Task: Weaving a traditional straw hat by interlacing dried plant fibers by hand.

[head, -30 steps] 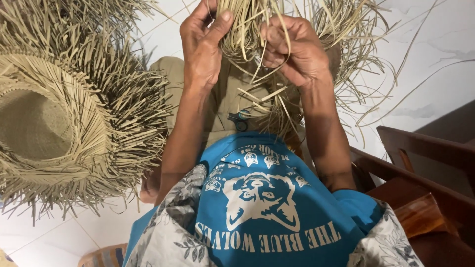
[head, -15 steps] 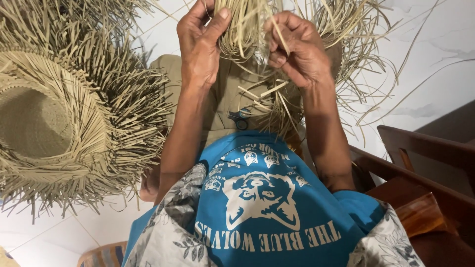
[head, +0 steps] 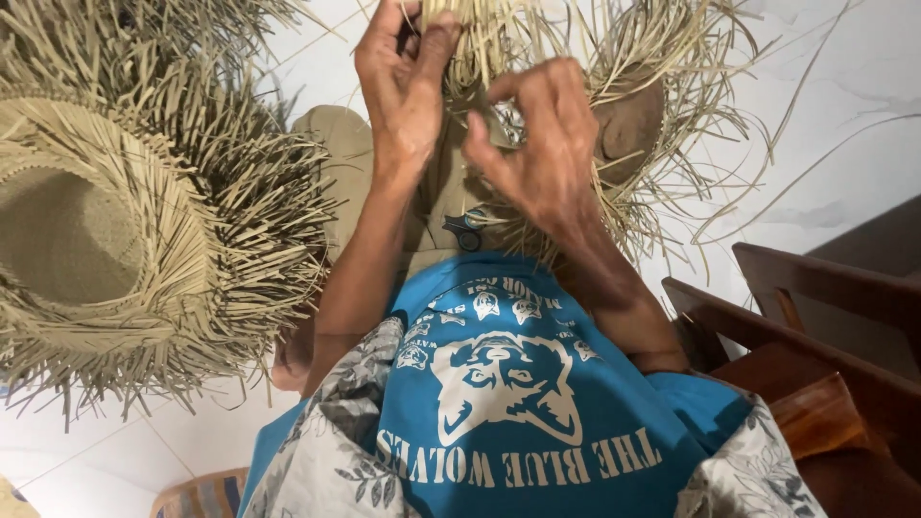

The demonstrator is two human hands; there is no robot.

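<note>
half-woven straw piece (head: 614,115) sat at 12 o'clock over the lap, loose strands fanning out. left hand (head: 403,91) was closed, thumb and fingers pinching a bunch of strands at the top edge; right hand (head: 542,144) half curled, fingertips nipping single strands beside it. risk – a dry strand could snap or slip from the pinch and loosen the weave. finished straw hats (head: 106,249) piled at 9 o'clock, wooden chair (head: 825,307) at 4 o'clock – stray fringe crowded the fingers.

Stacked straw hats (head: 106,240) left of hands (chair (head: 815,317) right).
</note>
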